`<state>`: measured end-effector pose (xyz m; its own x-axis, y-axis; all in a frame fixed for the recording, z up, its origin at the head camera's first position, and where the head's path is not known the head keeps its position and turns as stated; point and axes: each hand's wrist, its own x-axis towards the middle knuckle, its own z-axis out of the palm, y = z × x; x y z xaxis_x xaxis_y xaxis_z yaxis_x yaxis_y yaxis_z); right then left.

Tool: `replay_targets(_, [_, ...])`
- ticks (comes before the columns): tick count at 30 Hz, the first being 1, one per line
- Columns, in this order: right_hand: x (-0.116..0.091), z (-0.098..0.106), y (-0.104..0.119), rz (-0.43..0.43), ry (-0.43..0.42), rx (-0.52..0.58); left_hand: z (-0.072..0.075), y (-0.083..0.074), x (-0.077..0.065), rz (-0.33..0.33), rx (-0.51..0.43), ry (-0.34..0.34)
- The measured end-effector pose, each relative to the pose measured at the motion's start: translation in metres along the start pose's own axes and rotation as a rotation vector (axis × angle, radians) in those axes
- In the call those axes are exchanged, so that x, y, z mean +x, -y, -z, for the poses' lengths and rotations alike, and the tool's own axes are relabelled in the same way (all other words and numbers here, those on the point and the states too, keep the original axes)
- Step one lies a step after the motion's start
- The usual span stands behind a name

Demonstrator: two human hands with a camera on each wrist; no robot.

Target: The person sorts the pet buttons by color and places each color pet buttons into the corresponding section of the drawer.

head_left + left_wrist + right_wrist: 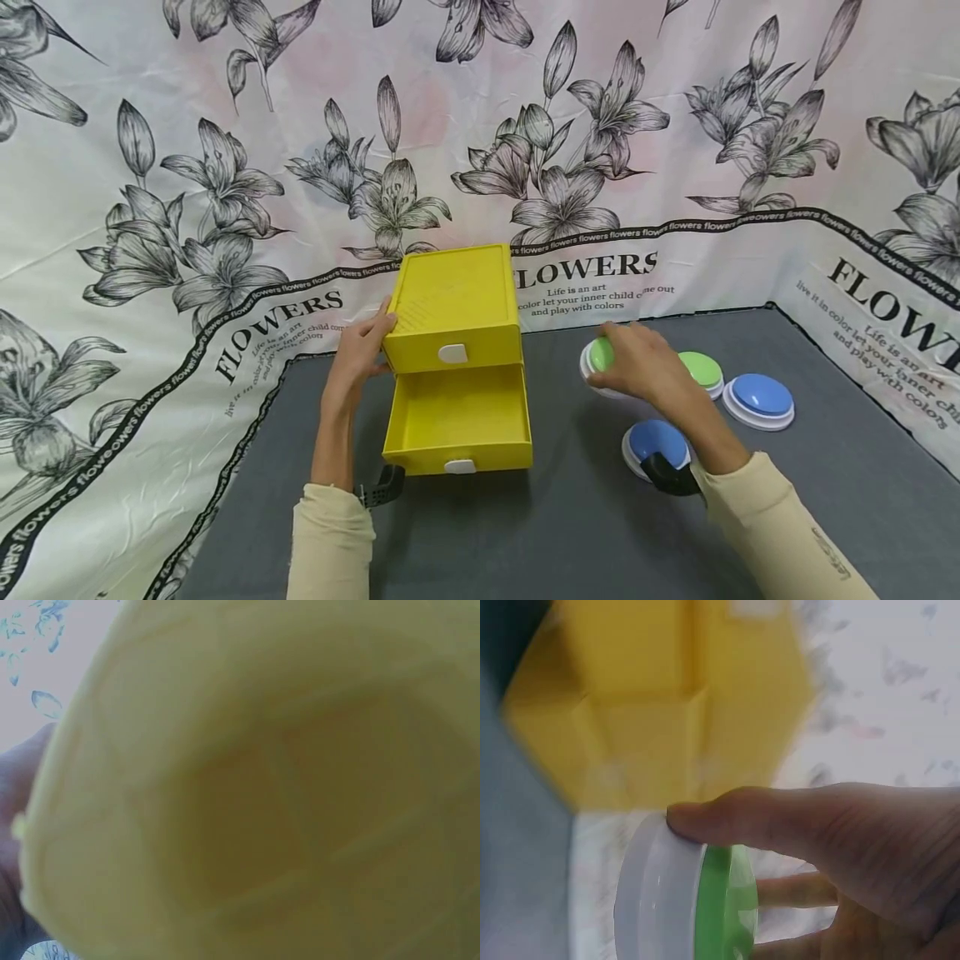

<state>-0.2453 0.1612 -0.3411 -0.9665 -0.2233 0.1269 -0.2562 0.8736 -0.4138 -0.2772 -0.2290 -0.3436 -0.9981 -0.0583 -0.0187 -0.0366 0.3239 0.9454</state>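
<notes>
In the head view, a yellow two-drawer box [457, 300] stands near the back, its lower drawer [459, 461] pulled out with nothing visible inside. My left hand [358, 346] lies against the box's left side, fingers near the top edge. The left wrist view is filled by the box's blurred yellow side [300, 787]. Right of the box, my right hand [647, 367] holds a round push button with a green top [601, 354] and white base, thumb on the base's rim. The right wrist view shows that button [660, 900] on edge, apart from the table.
A second green button [701, 367] and a blue button [762, 394] sit to the right on the dark grey table [585, 533]. Another blue button [657, 443] lies under my right wrist, partly covered by a black strap. A flower-printed cloth [600, 167] hangs behind.
</notes>
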Motion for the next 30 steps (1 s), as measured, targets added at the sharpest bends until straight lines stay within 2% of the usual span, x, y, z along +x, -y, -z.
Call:
replay_targets(5, [-0.017, 0.017, 0.048, 0.041, 0.008, 0.054, 0.001, 0.000, -0.001, 0.004, -0.004, -0.001])
replay_targets(10, [-0.028, 0.014, 0.086, 0.169, 0.007, 0.065, 0.000, -0.002, 0.000, -0.002, -0.001, 0.009])
replay_targets(16, [-0.022, -0.013, 0.129, 0.327, 0.035, 0.060, 0.000, -0.002, 0.001, 0.006, -0.013, 0.003])
replay_targets(19, [-0.015, -0.033, 0.146, 0.372, 0.086, 0.067, 0.000, -0.002, 0.001, 0.013, -0.015, -0.001])
replay_targets(24, [0.000, -0.065, 0.164, 0.408, 0.167, 0.083, 0.002, -0.001, 0.000, 0.000, -0.014, 0.006])
replay_targets(30, [0.019, -0.085, 0.176, 0.374, 0.216, 0.081, 0.002, 0.002, 0.002, -0.005, -0.036, 0.009])
